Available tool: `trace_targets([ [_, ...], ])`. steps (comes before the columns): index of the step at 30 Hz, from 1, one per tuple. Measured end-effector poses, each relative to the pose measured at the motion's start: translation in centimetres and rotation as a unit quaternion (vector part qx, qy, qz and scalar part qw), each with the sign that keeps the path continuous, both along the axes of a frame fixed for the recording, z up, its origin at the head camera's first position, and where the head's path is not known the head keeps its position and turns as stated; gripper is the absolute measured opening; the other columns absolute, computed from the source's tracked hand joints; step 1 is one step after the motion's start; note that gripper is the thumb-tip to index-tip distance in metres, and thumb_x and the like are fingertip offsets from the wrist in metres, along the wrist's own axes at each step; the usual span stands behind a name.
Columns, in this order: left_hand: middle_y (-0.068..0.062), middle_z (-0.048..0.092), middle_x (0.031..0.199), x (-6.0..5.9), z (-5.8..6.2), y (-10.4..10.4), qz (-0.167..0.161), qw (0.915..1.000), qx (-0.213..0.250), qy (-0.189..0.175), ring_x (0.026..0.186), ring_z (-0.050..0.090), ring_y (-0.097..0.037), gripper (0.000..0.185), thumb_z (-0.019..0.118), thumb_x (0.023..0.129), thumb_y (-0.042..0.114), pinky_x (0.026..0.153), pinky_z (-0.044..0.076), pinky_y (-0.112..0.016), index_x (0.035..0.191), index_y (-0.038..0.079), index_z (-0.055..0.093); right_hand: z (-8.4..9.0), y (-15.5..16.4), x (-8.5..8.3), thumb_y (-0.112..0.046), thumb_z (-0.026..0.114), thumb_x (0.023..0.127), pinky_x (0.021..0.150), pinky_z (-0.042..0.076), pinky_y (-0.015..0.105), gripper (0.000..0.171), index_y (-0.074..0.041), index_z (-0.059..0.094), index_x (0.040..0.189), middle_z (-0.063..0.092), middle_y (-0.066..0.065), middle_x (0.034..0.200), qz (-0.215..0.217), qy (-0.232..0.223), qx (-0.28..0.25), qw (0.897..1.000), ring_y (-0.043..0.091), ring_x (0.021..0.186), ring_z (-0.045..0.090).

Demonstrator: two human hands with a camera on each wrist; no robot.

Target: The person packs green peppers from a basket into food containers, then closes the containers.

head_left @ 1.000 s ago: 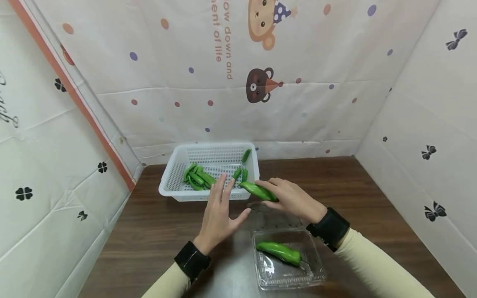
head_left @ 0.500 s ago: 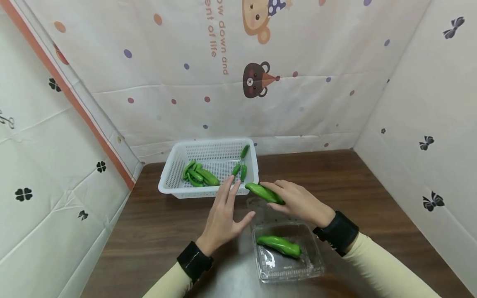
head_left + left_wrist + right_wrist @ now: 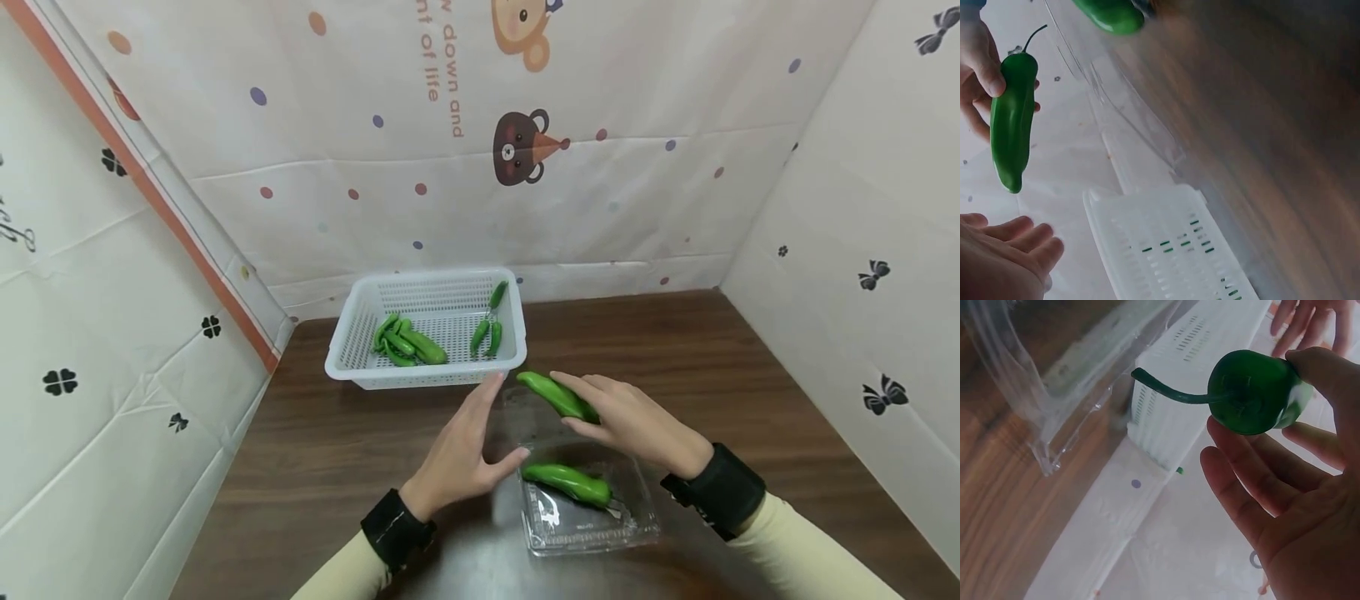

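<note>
Two hands working above brown table (image 3: pixel 675 350). Right hand (image 3: pixel 633 421) pinching green pepper (image 3: pixel 558 394) between thumb and fingers (image 3: pixel 1254 481), holding it in air over raised lid of clear clamshell box (image 3: pixel 592 517), just in front of white basket (image 3: pixel 427 329). Left hand (image 3: pixel 465 450) hovering just left of box, fingers (image 3: pixel 487 396) straight and close together, thumb spread, gripping nothing. Lying inside box: second pepper (image 3: pixel 567 483). Resting in basket: several smaller green peppers (image 3: pixel 408 343).
</note>
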State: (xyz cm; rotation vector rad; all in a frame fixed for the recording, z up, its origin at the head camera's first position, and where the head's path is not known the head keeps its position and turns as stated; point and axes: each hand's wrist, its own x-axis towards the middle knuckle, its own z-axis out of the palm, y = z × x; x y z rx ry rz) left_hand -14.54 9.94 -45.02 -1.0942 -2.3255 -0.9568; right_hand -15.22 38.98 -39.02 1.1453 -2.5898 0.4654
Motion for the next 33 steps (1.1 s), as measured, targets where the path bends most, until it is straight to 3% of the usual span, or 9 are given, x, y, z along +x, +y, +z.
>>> trace_targets([
  [6, -0.013, 0.027, 0.167, 1.4, -0.3, 0.3, -0.023, 0.9985, -0.006, -0.049, 0.149, 0.036, -0.028, 0.109, 0.071, 0.091, 0.057, 0.116, 0.039, -0.045, 0.165, 0.008, 0.008, -0.4, 0.3, 1.5, -0.024, 0.081, 0.090, 0.062, 0.047, 0.021, 0.071, -0.010, 0.049, 0.152, 0.067, 0.005, 0.110, -0.003, -0.012, -0.005, 1.000, 0.004, 0.075, 0.053],
  [13, -0.012, 0.027, 0.167, 2.8, -0.8, 0.5, -0.027, 0.9943, -0.027, -0.099, 0.147, 0.038, -0.027, 0.120, 0.076, 0.084, 0.062, 0.114, 0.042, -0.045, 0.166, 0.015, 0.002, -1.1, 0.6, 2.9, -0.024, 0.082, 0.089, 0.062, 0.049, 0.021, 0.069, -0.008, 0.052, 0.150, 0.068, 0.007, 0.112, 0.004, -0.016, -0.010, 1.000, 0.003, 0.078, 0.057],
  [22, -0.010, 0.023, 0.168, 3.6, -1.4, 0.7, -0.052, 0.9908, -0.041, -0.118, 0.150, 0.033, -0.022, 0.127, 0.080, 0.079, 0.064, 0.118, 0.037, -0.042, 0.166, 0.017, 0.000, -2.2, 0.7, 4.1, -0.025, 0.085, 0.087, 0.059, 0.047, 0.016, 0.068, -0.010, 0.056, 0.147, 0.065, 0.001, 0.107, 0.015, 0.012, -0.025, 1.000, -0.001, 0.074, 0.051],
  [33, -0.009, 0.016, 0.170, 4.5, -2.3, 0.9, -0.066, 0.9891, -0.095, -0.092, 0.153, 0.027, -0.027, 0.136, 0.083, 0.072, 0.069, 0.118, 0.035, -0.046, 0.166, 0.013, 0.002, -3.3, 0.8, 6.1, -0.031, 0.085, 0.086, 0.062, 0.051, 0.019, 0.065, -0.012, 0.060, 0.144, 0.065, 0.000, 0.108, 0.021, 0.018, -0.010, 1.000, 0.001, 0.082, 0.056],
])
